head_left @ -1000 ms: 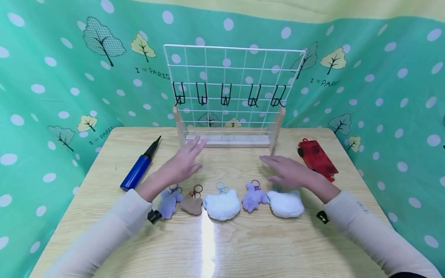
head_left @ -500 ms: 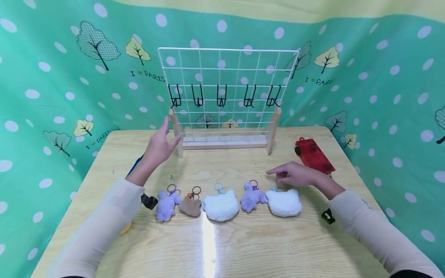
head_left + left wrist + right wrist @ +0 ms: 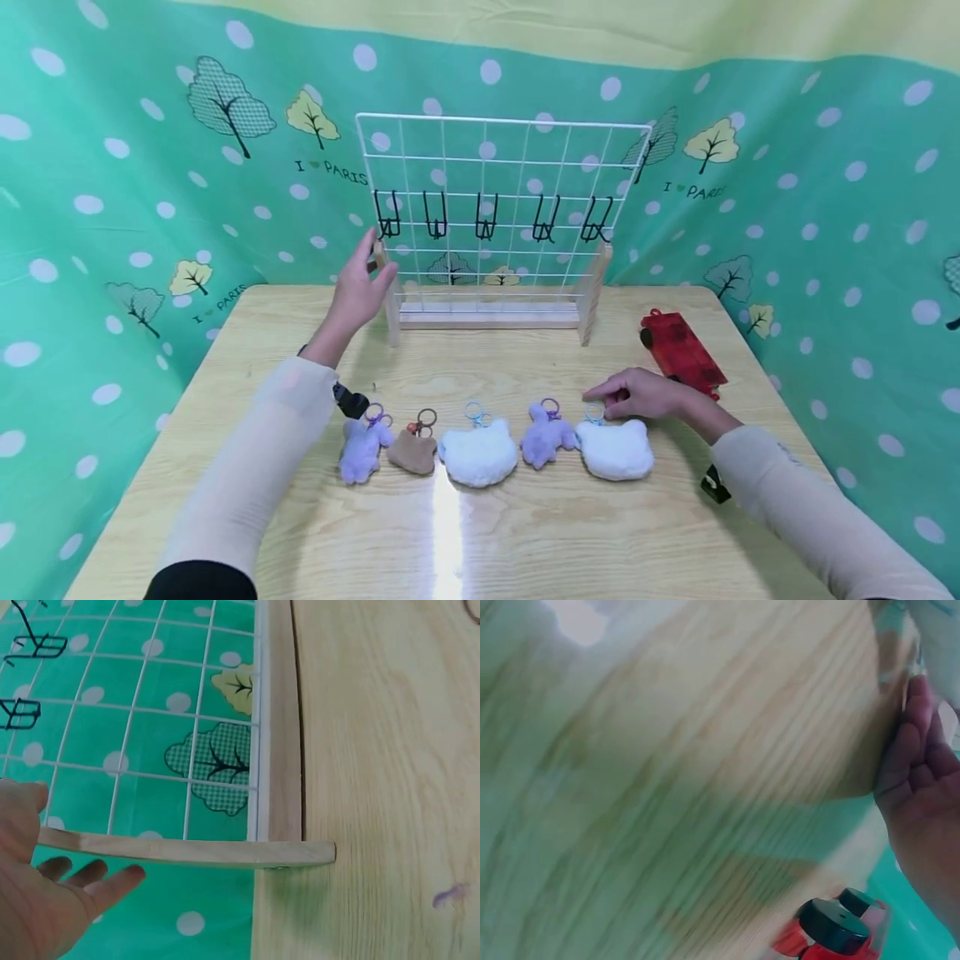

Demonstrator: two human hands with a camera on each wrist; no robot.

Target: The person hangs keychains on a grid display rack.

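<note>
Lying on the table, a fluffy white toy has the right hand by its blue ring; I can't tell if it pinches. The left hand, fingers spread, is around the wooden post of the white rack.

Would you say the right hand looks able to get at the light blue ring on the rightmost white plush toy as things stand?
Yes, it seems so: the right hand is right beside the light blue ring, and nothing in the head view appears to stand between them.
</note>
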